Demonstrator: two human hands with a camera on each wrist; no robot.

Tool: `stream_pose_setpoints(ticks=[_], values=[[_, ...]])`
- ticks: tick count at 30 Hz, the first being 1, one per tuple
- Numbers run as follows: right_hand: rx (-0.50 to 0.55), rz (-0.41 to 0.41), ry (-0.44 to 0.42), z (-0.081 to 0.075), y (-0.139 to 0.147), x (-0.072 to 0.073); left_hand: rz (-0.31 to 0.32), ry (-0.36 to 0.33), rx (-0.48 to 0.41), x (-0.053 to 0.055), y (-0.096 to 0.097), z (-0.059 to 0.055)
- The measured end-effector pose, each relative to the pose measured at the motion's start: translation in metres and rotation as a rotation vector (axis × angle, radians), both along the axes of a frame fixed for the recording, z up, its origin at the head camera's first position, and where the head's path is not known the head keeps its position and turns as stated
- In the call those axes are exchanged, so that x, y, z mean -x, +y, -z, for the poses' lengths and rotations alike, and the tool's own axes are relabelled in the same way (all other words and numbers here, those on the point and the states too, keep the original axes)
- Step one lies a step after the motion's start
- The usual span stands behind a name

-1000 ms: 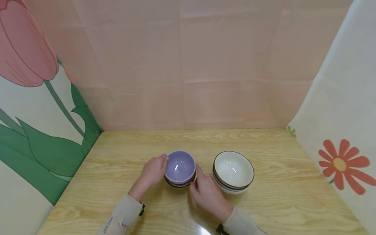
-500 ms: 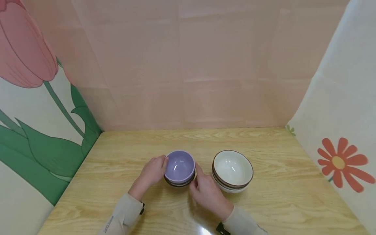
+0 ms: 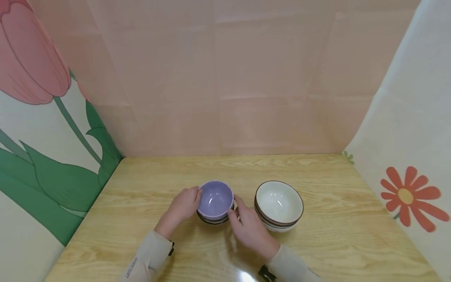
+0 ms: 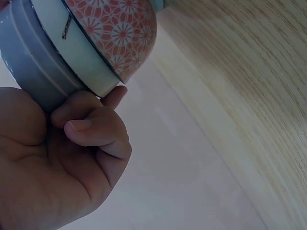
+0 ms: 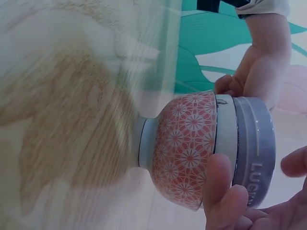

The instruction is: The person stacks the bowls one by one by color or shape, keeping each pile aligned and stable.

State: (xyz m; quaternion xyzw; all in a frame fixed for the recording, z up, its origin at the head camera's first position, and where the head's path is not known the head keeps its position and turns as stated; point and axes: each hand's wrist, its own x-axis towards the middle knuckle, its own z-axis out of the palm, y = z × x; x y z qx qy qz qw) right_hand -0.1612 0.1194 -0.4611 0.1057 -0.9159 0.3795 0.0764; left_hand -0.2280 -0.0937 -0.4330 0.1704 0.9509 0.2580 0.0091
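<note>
A purple bowl tops a stack before me. In the right wrist view a white bowl sits beneath it, above a red flower-patterned bowl standing on its foot. My left hand pinches the purple bowl at its left side, thumb at the rim and fingers bent below. At the stack's right side my right hand has its fingers curled against the bowls. Its thumb lies close to the purple rim; in the right wrist view a small gap shows there. The far sides of the bowls are hidden.
Just right of my right hand stands a second stack, with a brown-rimmed white bowl uppermost. The wood-grain table ends at a pink backdrop. Printed flower sheets flank both sides.
My right thumb has shifted up from the lower bowls toward the purple rim. The left hand and both stacks look almost unmoved.
</note>
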Motion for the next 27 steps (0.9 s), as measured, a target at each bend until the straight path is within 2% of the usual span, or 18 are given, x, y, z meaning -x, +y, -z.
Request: stream_pose_setpoints(ticks=[5, 11, 27], values=[[0.007, 0.012, -0.016, 0.0002, -0.001, 0.0043, 0.008, 0.017, 0.027, 0.0004, 0.0009, -0.0012], [-0.005, 0.029, 0.017, -0.002, -0.002, 0.0067, 0.014, 0.028, 0.04, 0.0001, 0.0025, -0.0021], [-0.033, 0.052, 0.003, -0.0031, -0.0038, 0.0088, 0.009, -0.035, 0.039, -0.0008, 0.0037, -0.0044]])
